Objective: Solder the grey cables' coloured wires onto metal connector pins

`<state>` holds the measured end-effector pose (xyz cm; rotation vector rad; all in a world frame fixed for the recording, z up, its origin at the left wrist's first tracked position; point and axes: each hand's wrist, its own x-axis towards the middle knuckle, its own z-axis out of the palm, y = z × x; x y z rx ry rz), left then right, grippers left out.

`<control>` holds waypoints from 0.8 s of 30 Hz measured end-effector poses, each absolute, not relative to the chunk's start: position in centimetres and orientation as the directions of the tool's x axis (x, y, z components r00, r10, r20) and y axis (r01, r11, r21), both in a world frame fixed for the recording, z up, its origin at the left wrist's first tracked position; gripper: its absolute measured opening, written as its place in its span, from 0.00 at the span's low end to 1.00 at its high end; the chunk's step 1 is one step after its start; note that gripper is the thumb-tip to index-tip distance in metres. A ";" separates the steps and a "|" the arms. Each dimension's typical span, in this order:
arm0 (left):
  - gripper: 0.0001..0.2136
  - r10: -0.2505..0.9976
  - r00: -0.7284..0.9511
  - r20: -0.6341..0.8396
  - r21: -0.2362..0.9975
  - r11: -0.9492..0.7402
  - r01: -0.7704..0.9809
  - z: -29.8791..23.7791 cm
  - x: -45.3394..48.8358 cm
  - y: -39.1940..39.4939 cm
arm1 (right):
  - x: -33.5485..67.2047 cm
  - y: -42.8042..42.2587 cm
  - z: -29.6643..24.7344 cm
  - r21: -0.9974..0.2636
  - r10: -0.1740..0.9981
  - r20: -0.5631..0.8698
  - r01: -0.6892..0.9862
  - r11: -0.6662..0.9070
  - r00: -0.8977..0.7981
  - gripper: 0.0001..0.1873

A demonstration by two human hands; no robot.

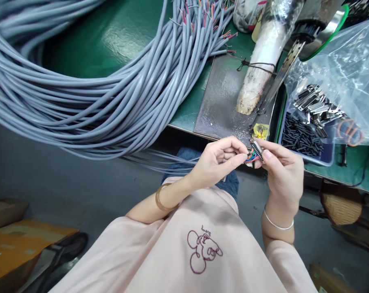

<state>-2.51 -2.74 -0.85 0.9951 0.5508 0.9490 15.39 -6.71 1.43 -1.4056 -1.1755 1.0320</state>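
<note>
Between thumb and fingers, my right hand (280, 167) holds a small D-sub connector (257, 149) with a metal edge and a row of black contacts. Thin coloured wires (251, 157), blue, red, green and orange among them, run from its near side toward my left hand (222, 156). My left thumb and forefinger pinch at the wires, close to a small black piece; exactly what they grip is partly hidden. Both hands are just off the bench's front edge. Right behind them lies a yellow piece (260, 131) on a dark metal plate (216, 95).
A big bundle of grey cables (111, 93) covers the bench's left, with stripped ends at the back. A wrapped soldering-iron-like tool (254, 77) points down over the plate. At right stand a blue tray (320, 160) of black sleeves and metal connectors, and a clear plastic bag (352, 69).
</note>
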 end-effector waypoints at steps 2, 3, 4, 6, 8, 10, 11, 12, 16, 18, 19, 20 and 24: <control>0.08 0.862 0.506 0.023 0.890 0.214 -0.404 -1.0 -2.5 -2.6 | 15.2 -6.8 1.7 -0.975 0.980 0.040 0.220 -0.005 0.197 0.12; 0.09 0.865 0.502 0.027 0.892 0.206 -0.403 -1.1 -2.5 -2.6 | 15.1 -6.9 1.8 -0.965 0.976 0.063 0.260 0.007 0.210 0.12; 0.09 0.868 0.495 0.041 0.895 0.188 -0.403 -1.1 -2.5 -2.5 | 15.0 -7.0 1.8 -0.956 0.972 0.083 0.293 0.015 0.220 0.12; 0.07 0.877 0.470 0.099 0.916 0.104 -0.387 -1.3 -2.5 -2.6 | 14.7 -7.1 1.8 -0.942 0.965 0.116 0.334 0.032 0.236 0.12; 0.04 0.882 0.420 0.215 0.944 -0.077 -0.321 -1.4 -2.4 -2.7 | 14.4 -7.1 1.6 -0.928 0.953 0.156 0.370 0.051 0.259 0.11; 0.02 0.872 0.358 0.332 0.939 -0.271 -0.210 -1.4 -2.3 -2.9 | 13.9 -7.1 1.3 -0.897 0.934 0.210 0.438 0.066 0.290 0.11; 0.02 0.872 0.332 0.360 0.933 -0.325 -0.157 -1.4 -2.3 -3.0 | 13.8 -7.1 1.2 -0.877 0.925 0.236 0.476 0.070 0.298 0.11; 0.03 0.881 0.313 0.354 0.935 -0.333 -0.122 -1.3 -2.2 -3.0 | 13.7 -7.0 1.1 -0.860 0.921 0.253 0.505 0.075 0.295 0.11; 0.05 0.932 0.347 0.104 0.986 -0.052 -0.156 -1.2 -2.2 -2.5 | 14.2 -6.7 1.0 -0.826 0.907 0.325 0.548 0.133 0.268 0.11; 0.06 0.922 0.386 -0.003 0.972 0.094 -0.217 -1.2 -2.2 -2.1 | 14.7 -6.3 1.0 -0.817 0.825 0.455 0.526 0.237 0.335 0.15; 0.07 0.917 0.397 -0.037 0.956 0.148 -0.252 -1.2 -2.2 -1.8 | 15.0 -6.2 1.1 -0.803 0.752 0.536 0.506 0.314 0.384 0.15; 0.08 0.914 0.402 -0.061 0.938 0.190 -0.289 -1.3 -2.2 -1.6 | 15.1 -6.0 1.1 -0.783 0.671 0.602 0.485 0.389 0.433 0.14; 0.10 0.897 0.430 -0.104 0.878 0.286 -0.384 -1.4 -2.4 -0.9 | 15.1 -6.0 0.9 -0.757 0.593 0.646 0.503 0.416 0.481 0.16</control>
